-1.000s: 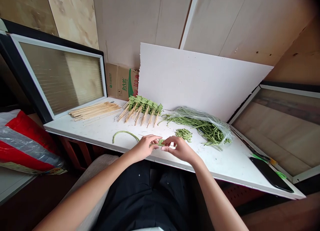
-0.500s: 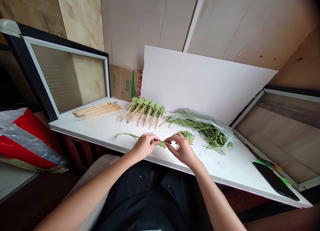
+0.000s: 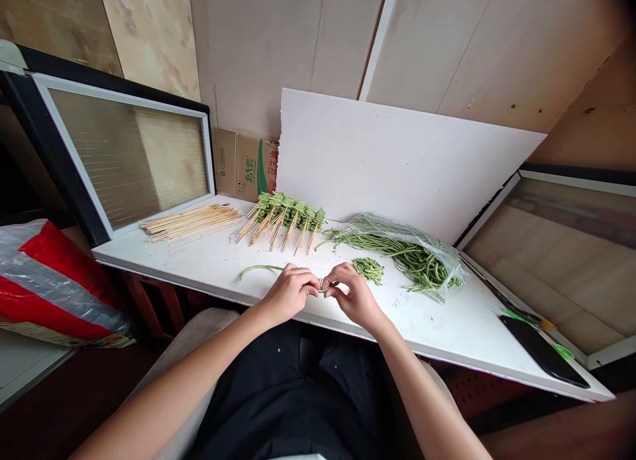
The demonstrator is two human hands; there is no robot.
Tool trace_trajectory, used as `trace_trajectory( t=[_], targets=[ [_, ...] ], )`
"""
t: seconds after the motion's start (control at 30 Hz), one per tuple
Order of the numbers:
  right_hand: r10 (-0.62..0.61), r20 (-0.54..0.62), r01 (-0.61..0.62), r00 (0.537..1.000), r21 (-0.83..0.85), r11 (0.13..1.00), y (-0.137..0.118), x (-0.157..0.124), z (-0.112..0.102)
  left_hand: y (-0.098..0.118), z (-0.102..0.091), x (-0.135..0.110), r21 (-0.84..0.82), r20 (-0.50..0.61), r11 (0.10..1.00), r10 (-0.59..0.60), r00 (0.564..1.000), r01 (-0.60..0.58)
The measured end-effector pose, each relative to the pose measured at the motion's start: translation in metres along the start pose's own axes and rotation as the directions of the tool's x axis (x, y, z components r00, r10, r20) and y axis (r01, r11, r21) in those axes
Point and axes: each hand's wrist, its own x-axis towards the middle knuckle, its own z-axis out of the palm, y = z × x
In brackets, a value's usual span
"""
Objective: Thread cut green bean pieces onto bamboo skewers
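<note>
Close to the table's front edge, my left hand (image 3: 294, 290) pinches a long green bean (image 3: 259, 268), whose curved tail trails out to the left over the white top. My right hand (image 3: 350, 293) is closed on the same bean's other end, fingertips almost meeting the left ones. Fingers hide most of the bean between the hands. Just beyond my right hand lies a small pile of short bean pieces (image 3: 368, 270). Farther back are stacked bean skewers (image 3: 288, 211), their bare stick ends pointing toward me.
Loose bamboo skewers (image 3: 193, 221) lie at the back left. A clear plastic bag of long beans (image 3: 422, 258) rests right of centre. At the right edge are a black phone (image 3: 544, 350) and scissors (image 3: 519, 313). A cardboard box (image 3: 241, 165) and white board (image 3: 397, 162) stand behind.
My hands have drawn closer together around the bean, and its tail has shifted right. The small pile is now less covered by my right hand. The whole view has shifted slightly.
</note>
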Motion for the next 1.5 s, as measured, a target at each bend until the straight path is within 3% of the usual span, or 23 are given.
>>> trace_trajectory(
  t=[0.43,0.57,0.7,0.87,1.0,1.1,1.5],
  targets=[
    [0.032,0.039,-0.040,0.999,0.244,0.969,0.015,-0.001,0.001,-0.003,0.001,0.001,-0.216,0.030,0.974,-0.063,0.998,0.068],
    [0.074,-0.058,-0.072,0.996,0.043,0.997,0.024,0.000,-0.017,-0.006,-0.001,0.003,-0.266,0.015,0.960,-0.088,0.996,0.089],
    [0.185,-0.163,-0.224,0.969,-0.268,0.937,0.060,-0.006,-0.043,-0.011,-0.001,0.003,-0.286,0.038,0.949,-0.129,0.991,0.135],
    [0.394,-0.155,-0.423,0.906,-0.339,0.841,0.118,-0.025,-0.057,-0.013,0.002,0.001,-0.280,0.094,0.941,-0.171,0.981,0.191],
    [0.401,-0.170,-0.435,0.900,-0.365,0.823,0.139,-0.036,-0.053,-0.012,0.003,0.000,-0.275,0.122,0.941,-0.169,0.978,0.197],
    [0.367,-0.178,-0.407,0.913,-0.350,0.844,0.143,-0.039,-0.050,-0.011,0.001,0.001,-0.281,0.121,0.939,-0.168,0.978,0.196],
    [0.472,-0.042,-0.470,0.880,-0.217,0.856,0.127,-0.034,-0.053,-0.011,0.001,0.001,-0.264,0.120,0.949,-0.144,0.982,0.171]
  ],
)
